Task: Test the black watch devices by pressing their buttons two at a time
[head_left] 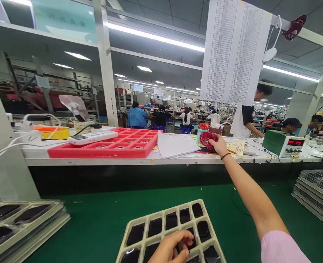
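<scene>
My right hand (220, 144) reaches out over the far shelf, its fingers closed on the rim of a red, round, ribbed fan (206, 139). A beaded bracelet circles that wrist. Below, at the bottom of the view, my left hand (170, 248) hovers over or rests on a cream tray (146, 229), fingers loosely curled and thumb apart; I see nothing held in it. Dark, glossy rectangular pieces (171, 220) fill the tray's compartments, and my left hand hides some of them.
Stacked trays stand at left (26, 233) and clear trays at right (316, 197) on the green bench (95, 219). Along the shelf are a red foam tray (101, 149), papers (176, 144) and a green-sided power supply (283, 144). Several people sit beyond.
</scene>
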`<action>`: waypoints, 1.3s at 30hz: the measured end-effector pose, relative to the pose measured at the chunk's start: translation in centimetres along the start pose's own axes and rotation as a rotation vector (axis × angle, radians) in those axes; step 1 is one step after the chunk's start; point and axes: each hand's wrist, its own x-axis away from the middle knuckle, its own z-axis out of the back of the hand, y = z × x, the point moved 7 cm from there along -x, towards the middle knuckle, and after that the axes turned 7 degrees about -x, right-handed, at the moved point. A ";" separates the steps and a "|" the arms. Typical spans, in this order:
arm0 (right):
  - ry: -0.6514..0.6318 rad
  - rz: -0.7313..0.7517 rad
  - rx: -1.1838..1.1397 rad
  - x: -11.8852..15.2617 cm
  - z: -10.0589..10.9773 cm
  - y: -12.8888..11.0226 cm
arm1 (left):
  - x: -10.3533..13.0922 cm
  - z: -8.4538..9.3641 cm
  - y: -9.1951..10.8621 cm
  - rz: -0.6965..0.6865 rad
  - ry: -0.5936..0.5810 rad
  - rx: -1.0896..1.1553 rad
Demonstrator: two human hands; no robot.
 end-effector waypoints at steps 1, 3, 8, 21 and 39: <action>-0.035 0.034 -0.010 1.3 -0.3 -1.2 | 0.0 0.2 -0.1 0.002 0.031 0.040; -0.127 0.095 -0.032 4.8 -1.1 -3.8 | 0.2 1.0 -0.2 0.000 0.105 0.132; -0.515 0.317 0.149 16.8 -5.0 -8.6 | 0.6 4.9 0.9 -0.117 0.337 0.331; -0.962 0.088 -0.013 24.1 -10.3 2.3 | -0.6 5.5 -1.6 0.023 0.314 0.773; -0.759 0.034 0.329 24.6 -10.0 6.4 | -0.3 7.3 -2.4 0.018 0.573 0.582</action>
